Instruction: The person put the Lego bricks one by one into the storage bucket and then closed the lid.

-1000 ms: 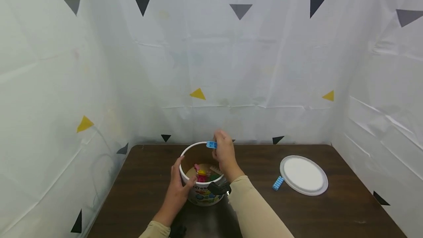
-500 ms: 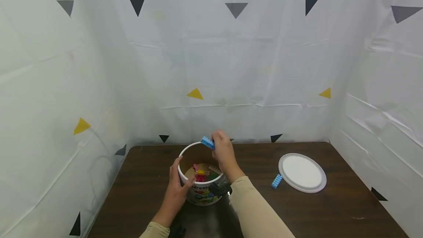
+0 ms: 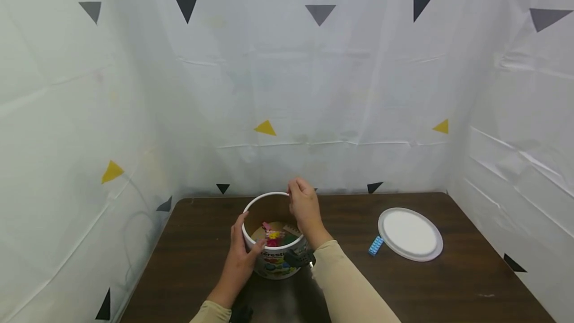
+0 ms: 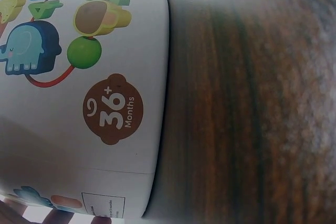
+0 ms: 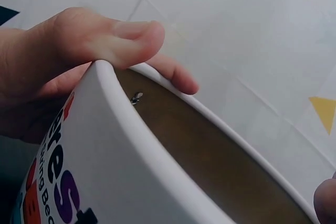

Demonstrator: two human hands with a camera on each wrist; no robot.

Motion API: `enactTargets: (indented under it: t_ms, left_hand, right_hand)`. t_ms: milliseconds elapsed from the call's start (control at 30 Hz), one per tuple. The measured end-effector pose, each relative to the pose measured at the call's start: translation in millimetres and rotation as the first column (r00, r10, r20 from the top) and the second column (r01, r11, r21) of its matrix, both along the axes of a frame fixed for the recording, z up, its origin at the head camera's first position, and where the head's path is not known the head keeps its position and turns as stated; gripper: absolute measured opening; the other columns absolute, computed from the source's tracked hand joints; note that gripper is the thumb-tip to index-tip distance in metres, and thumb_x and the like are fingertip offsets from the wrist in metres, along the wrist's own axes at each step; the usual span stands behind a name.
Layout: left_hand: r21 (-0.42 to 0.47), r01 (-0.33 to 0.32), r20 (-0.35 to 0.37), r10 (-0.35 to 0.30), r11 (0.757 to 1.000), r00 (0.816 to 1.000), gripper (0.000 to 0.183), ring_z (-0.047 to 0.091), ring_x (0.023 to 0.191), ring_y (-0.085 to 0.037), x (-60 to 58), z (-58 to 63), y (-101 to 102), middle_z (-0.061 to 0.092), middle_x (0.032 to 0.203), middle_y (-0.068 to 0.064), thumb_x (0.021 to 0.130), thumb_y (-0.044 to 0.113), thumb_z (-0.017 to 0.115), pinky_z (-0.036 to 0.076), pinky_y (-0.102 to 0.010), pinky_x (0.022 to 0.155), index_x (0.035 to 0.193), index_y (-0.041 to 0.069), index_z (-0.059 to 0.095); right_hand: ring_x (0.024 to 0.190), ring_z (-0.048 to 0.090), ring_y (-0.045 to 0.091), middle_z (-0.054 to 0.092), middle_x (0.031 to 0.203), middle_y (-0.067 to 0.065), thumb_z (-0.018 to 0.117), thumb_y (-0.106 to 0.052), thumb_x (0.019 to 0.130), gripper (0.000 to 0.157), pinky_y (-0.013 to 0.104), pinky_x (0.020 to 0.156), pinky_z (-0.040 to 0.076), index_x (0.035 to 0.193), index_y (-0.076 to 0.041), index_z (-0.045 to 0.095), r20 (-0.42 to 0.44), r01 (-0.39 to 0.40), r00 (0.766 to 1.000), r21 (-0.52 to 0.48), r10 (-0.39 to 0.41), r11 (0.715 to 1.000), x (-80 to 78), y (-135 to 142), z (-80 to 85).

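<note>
My left hand holds a white round tub at its left side, thumb and fingertips at the rim. In the right wrist view the left thumb lies over the tub's rim. Small pink, yellow and green pieces lie at the bottom of the tub. My right hand is at the far right rim with its fingers bent; I cannot tell whether it holds a brick behind them. In the right wrist view only a right fingertip shows at the edge.
To the right on the brown table lies a round white lid. A light blue toy brick is beside the lid's left edge. White sheeting with printed triangles closes off the back and both sides.
A blue toy brick in the right fingers turned and tilted upward, then went out of sight. The right hand kept its place at the rim. The left hand stayed on the tub.
</note>
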State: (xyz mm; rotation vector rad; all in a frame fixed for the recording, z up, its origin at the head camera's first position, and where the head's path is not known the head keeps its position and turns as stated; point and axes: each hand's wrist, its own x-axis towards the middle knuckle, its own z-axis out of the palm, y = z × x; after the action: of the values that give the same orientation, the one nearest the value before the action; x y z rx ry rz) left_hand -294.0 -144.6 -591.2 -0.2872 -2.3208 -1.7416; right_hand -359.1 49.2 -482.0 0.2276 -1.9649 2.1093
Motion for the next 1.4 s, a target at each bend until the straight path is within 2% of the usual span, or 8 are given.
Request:
enactTargets:
  t_ms: [233, 467, 667, 800, 967, 1033, 1133, 1400]
  left_hand:
    - [0.026, -0.015, 0.017, 0.015, 1.0, 1.0, 0.087, 0.051, 0.142, -0.045, -0.9, -4.8, -4.7, 0.034, 0.161, -0.011, 0.099, 0.043, 0.076, 0.046, -0.064, 0.112, 0.169, 0.04, 0.025]
    - [0.019, -0.016, 0.011, 0.016, 1.0, 1.0, 0.086, 0.052, 0.14, -0.047, 0.8, -6.9, -10.6, 0.034, 0.162, -0.019, 0.101, 0.039, 0.074, 0.048, -0.063, 0.11, 0.171, 0.036, 0.024]
    - [0.02, -0.016, 0.009, 0.016, 1.0, 1.0, 0.086, 0.053, 0.139, -0.047, 1.2, -7.2, -10.8, 0.034, 0.161, -0.02, 0.101, 0.043, 0.074, 0.05, -0.062, 0.109, 0.171, 0.036, 0.024]
    - [0.015, -0.011, 0.012, 0.011, 1.0, 1.0, 0.086, 0.053, 0.14, -0.047, 1.9, -5.1, -10.9, 0.035, 0.161, -0.019, 0.101, 0.044, 0.074, 0.05, -0.063, 0.109, 0.171, 0.036, 0.024]
    - [0.001, -0.029, 0.022, 0.029, 1.0, 0.999, 0.085, 0.053, 0.141, -0.046, 1.0, 0.3, -10.9, 0.036, 0.16, -0.014, 0.101, 0.045, 0.074, 0.048, -0.065, 0.111, 0.17, 0.037, 0.025]
    - [-0.015, -0.034, 0.022, 0.034, 0.999, 0.999, 0.085, 0.054, 0.14, -0.047, 1.2, 2.0, -10.9, 0.037, 0.161, -0.016, 0.101, 0.046, 0.074, 0.048, -0.065, 0.111, 0.17, 0.035, 0.026]
    - [-0.034, -0.035, 0.017, 0.036, 0.999, 0.999, 0.086, 0.055, 0.138, -0.048, 3.2, 2.2, -11.4, 0.038, 0.161, -0.021, 0.1, 0.046, 0.075, 0.049, -0.066, 0.109, 0.171, 0.031, 0.028]
    - [-0.037, -0.052, 0.031, 0.054, 0.998, 0.998, 0.086, 0.056, 0.137, -0.048, 4.4, -2.8, -6.3, 0.04, 0.157, -0.018, 0.099, 0.048, 0.075, 0.051, -0.065, 0.106, 0.17, 0.032, 0.029]
  right_hand:
    - [0.048, 0.029, 0.01, 0.035, 0.06, -0.004, 0.049, -0.021, 0.117, 0.036, 0.027, 0.046, 0.028, 0.088, -0.001, 0.055, -0.23, -0.056, 0.973, -0.119, 0.027, 0.991, 7.4, 1.0, -4.2]
    - [0.057, 0.038, 0.007, 0.048, 0.066, 0.005, 0.057, -0.02, 0.114, 0.03, 0.025, 0.053, 0.035, 0.087, -0.009, 0.064, -0.373, 0.094, 0.928, 0.235, 0.001, 0.967, 19.5, 1.1, -21.9]
    - [0.066, 0.039, 0.003, 0.05, 0.067, -0.006, 0.069, -0.011, 0.102, 0.025, 0.021, 0.064, 0.036, 0.079, -0.019, 0.061, -0.635, 0.234, 0.758, 0.476, 0.147, 0.847, 27.3, 13.9, -50.5]
    - [0.084, 0.054, 0.012, 0.058, 0.079, -0.005, 0.072, -0.005, 0.096, 0.022, 0.031, 0.088, 0.046, 0.082, -0.019, 0.063, -0.691, 0.22, 0.693, 0.473, 0.205, 0.853, 27.6, 22.7, -65.6]
    - [0.151, 0.05, 0.035, 0.072, 0.129, 0.008, 0.065, -0.001, 0.101, 0.02, 0.049, 0.13, 0.032, 0.093, -0.02, 0.068, -0.539, 0.052, 0.811, 0.456, 0.23, 0.888, 34.4, 33.6, -79.6]
    - [0.167, 0.029, 0.035, 0.061, 0.155, 0.009, 0.062, -0.001, 0.104, 0.02, 0.042, 0.135, 0.02, 0.103, -0.019, 0.07, -0.428, -0.027, 0.874, 0.431, 0.231, 0.902, 43.6, 42.6, -84.9]
    - [0.17, 0.02, 0.03, 0.041, 0.174, 0.009, 0.057, 0.001, 0.106, 0.03, 0.029, 0.132, 0.019, 0.128, -0.015, 0.07, -0.339, -0.119, 0.903, 0.392, 0.263, 0.912, 58.9, 60.6, -93.1]
    - [0.139, 0.063, 0.018, 0.073, 0.136, 0.015, 0.047, -0.002, 0.114, 0.03, 0.022, 0.116, 0.043, 0.133, 0.004, 0.069, -0.191, -0.105, 0.97, 0.23, 0.15, 0.968, 96.0, 131.0, -113.7]
